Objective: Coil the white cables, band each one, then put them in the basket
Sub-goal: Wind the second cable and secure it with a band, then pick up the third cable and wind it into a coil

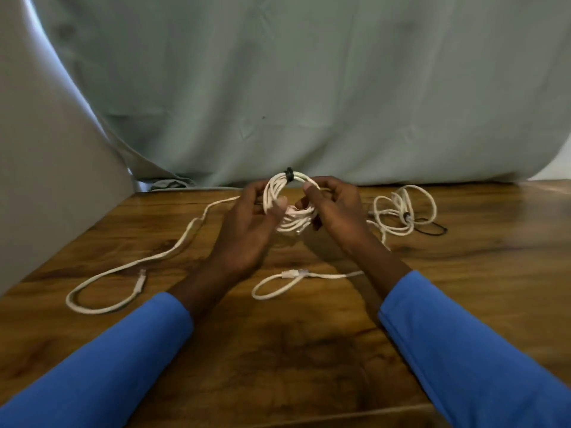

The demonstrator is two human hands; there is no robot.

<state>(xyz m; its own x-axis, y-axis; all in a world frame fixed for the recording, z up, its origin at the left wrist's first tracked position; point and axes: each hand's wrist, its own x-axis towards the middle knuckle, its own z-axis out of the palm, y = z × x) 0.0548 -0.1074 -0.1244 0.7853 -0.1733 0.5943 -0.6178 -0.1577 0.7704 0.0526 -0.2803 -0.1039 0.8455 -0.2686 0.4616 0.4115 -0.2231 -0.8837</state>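
A coiled white cable point(279, 193) is held up above the wooden table point(309, 335), with a black band point(289, 175) round its top. My left hand point(247, 230) grips the coil's left side, thumb across the strands. My right hand point(333, 211) pinches the coil's right side near the top. A loose white cable point(129, 264) trails over the table to the left, and its plug end point(141, 278) lies near a loop. Another loose cable end point(290, 274) lies in front of my hands. No basket is in view.
A loosely looped white cable point(401, 211) lies at the back right with a dark band point(408, 216) on it and a thin black loop point(432, 231) beside it. Pale green cloth point(309, 88) hangs behind the table. A grey surface point(37, 180) rises on the left.
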